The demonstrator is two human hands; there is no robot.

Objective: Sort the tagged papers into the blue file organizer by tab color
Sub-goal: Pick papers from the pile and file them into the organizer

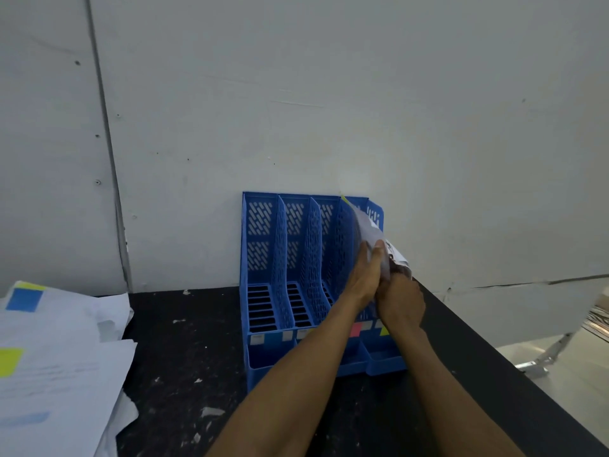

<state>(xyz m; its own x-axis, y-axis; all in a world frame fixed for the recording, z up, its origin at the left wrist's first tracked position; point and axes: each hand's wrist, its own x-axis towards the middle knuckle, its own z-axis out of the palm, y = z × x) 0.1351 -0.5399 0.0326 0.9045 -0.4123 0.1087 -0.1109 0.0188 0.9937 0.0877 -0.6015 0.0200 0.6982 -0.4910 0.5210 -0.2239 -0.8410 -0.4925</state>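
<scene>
The blue file organizer (263, 291) stands upright against the white wall, with several slots and coloured labels on its front lip: blue, pink (355, 329) and yellow (384, 331). My left hand (364, 278) and my right hand (400, 301) together hold a white paper (370, 225) with a yellow tab (344, 200) at its top corner. The paper is tilted and sits partly inside the rightmost slot. The three slots to the left look empty. A loose pile of tagged papers (56, 364) lies at the left, showing blue (24, 300) and yellow (10, 361) tabs.
The black tabletop (184, 357) is scuffed and dotted with small paper scraps. Its right edge runs diagonally just right of the organizer, with floor and a metal frame (543, 357) beyond. The white wall (296, 110) stands directly behind the organizer.
</scene>
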